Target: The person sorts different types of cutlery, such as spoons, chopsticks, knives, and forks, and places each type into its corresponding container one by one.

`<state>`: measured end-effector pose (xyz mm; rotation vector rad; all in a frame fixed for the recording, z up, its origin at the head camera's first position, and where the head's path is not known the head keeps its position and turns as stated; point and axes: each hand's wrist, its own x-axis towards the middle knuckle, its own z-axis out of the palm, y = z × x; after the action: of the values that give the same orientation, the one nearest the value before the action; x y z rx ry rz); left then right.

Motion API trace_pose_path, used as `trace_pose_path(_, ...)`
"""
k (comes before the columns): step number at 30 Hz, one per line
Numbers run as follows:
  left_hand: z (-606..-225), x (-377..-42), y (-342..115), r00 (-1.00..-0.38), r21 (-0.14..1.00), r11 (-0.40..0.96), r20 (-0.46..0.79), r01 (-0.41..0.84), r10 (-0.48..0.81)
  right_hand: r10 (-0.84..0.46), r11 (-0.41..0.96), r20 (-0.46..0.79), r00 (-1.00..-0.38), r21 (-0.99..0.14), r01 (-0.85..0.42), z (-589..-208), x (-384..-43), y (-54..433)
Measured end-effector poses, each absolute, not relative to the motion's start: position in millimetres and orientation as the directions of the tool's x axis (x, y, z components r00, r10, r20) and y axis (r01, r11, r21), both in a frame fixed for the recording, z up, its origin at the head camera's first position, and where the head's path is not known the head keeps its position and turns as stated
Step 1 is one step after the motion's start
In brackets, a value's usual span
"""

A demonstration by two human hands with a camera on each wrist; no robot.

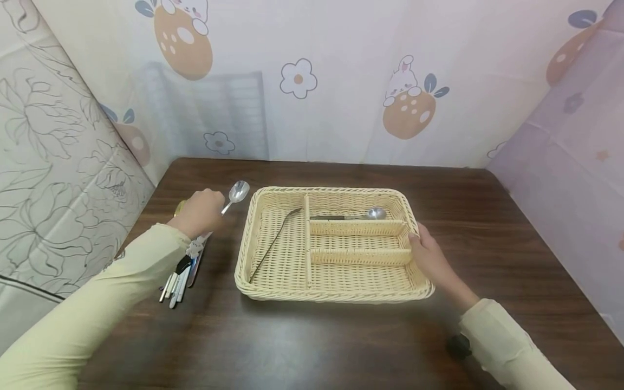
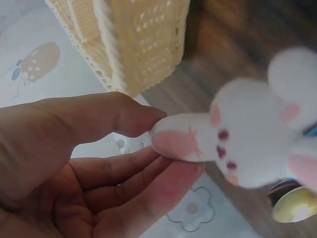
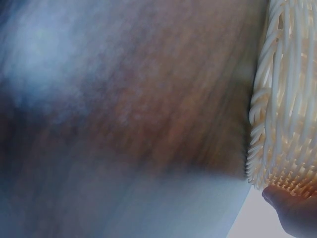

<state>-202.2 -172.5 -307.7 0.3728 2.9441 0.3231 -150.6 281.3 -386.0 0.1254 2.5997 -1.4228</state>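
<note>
Dark table (image 1: pixel 312 341), patterned wall (image 1: pixel 336 130). L hand (image 1: pixel 199 212) pinches bunny spoon (image 1: pixel 239 191) by handle, just L of basket (image 1: pixel 336 295); R hand (image 1: pixel 429 254) grips basket's R side. Loose cutlery (image 1: pixel 182 284) nr L sleeve (image 1: pixel 112 292).

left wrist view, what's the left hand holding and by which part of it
The left hand pinches a spoon by its white rabbit-shaped handle, on the narrow part beside the rabbit's head.

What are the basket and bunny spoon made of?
The cream rectangular basket is woven: interlaced strands suggest rattan or plastic. The silver oval spoon bowl seems polished metal, from its reflections; its smooth white bunny handle could be ceramic or plastic.
</note>
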Motion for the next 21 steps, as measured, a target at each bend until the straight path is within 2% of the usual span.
trace_pose_path(7,-297.9,-204.9,-167.0,-0.96,0.217,0.949,-0.106,0.231,0.258,-0.014,0.546,-0.193,-0.981,-0.823,0.154,-384.8,-149.8,281.0)
trace_pose_path(15,-297.7,-208.9,-157.7,-0.928,0.174,0.913,0.002,0.368,0.373,-0.02,0.548,-0.187,-0.982,-0.824,0.146,-384.0,-148.6,281.4)
trace_pose_path(21,-302.8,-212.2,-147.8,-0.866,0.15,0.853,0.088,0.5,0.492,-0.029,0.533,-0.186,-0.982,-0.834,0.142,-382.6,-147.2,281.1)
